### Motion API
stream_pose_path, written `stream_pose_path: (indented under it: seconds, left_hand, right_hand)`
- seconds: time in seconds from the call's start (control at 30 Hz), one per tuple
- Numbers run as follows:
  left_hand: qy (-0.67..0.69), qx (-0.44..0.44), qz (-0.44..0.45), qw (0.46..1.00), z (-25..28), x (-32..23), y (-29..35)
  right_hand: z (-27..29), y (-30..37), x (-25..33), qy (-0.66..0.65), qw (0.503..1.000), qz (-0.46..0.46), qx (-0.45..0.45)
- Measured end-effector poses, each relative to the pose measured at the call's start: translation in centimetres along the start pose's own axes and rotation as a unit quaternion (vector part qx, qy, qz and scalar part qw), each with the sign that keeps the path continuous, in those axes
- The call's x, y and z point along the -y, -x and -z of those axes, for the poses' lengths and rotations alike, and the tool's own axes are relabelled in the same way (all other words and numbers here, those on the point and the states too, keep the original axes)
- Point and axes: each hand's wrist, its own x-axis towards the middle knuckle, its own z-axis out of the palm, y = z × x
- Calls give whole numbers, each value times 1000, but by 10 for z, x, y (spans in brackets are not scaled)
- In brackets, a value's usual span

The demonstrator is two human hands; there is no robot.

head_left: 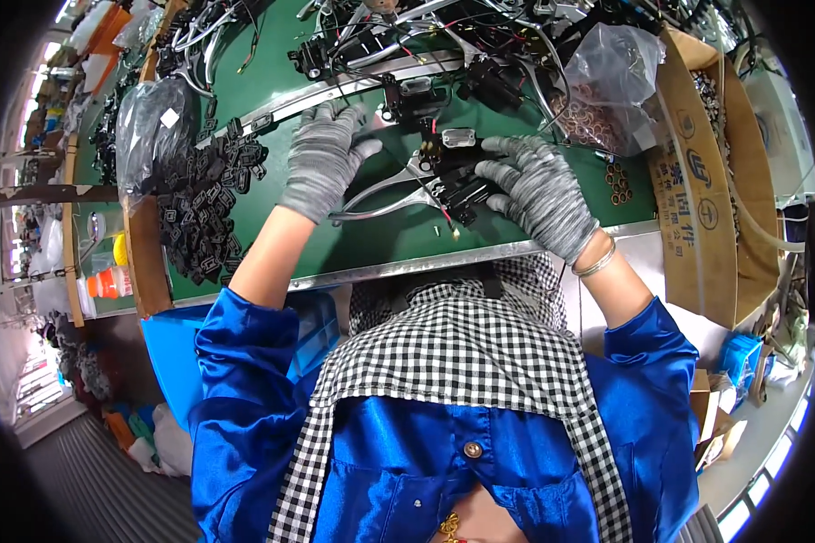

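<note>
1. The left hand (pixel 324 161), in a grey knit glove, has its fingers stretched forward and its thumb spread apart; no object shows in it.
2. The right hand (pixel 545 192), gloved alike, has bent fingers at the right side of a black lever assembly (pixel 462 192); whether they grip it or only touch it, I cannot tell.
3. That assembly lies on the green tabletop (pixel 308 262) between the hands, its silver levers (pixel 385 210) pointing toward the left wrist.
4. Just beyond it, a second assembly (pixel 417 88) sits by a long metal strip (pixel 353 83).
5. Left of the left hand spreads a heap of small black parts (pixel 195 208).
6. Beyond the right hand are a clear bag (pixel 618 68) with copper-coloured rings and a few loose rings (pixel 618 184).
7. Farther right stands a cardboard box (pixel 697 208).
</note>
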Motion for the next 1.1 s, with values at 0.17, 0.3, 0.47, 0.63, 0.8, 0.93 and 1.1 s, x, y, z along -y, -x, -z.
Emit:
stream_pose_path:
  seconds: [0.17,0.3,0.47,0.63,0.8,0.93,1.1]
  left_hand:
    - [-68,30,-116,991,17,-68,46]
    - [-114,34,-90,989,-6,-54,56]
    - [-96,-21,-171,980,-4,-54,59]
    - [218,162,16,962,11,-77,60]
    - [308,244,155,906,-2,-68,66]
    - [171,-4,42,984,-6,-68,81]
    - [45,-177,48,982,27,-22,105]
  right_hand:
    - [-1,12,2,27,999,16,-24]
    - [5,19,5,-4,1000,23,10]
    - [21,24,-3,-37,998,37,-29]
    - [41,26,2,-224,968,-4,-115]
    - [27,13,7,-261,964,-40,-24]
    - [9,-5,13,-16,998,42,-34]
    - [22,-14,18,24,998,53,-22]
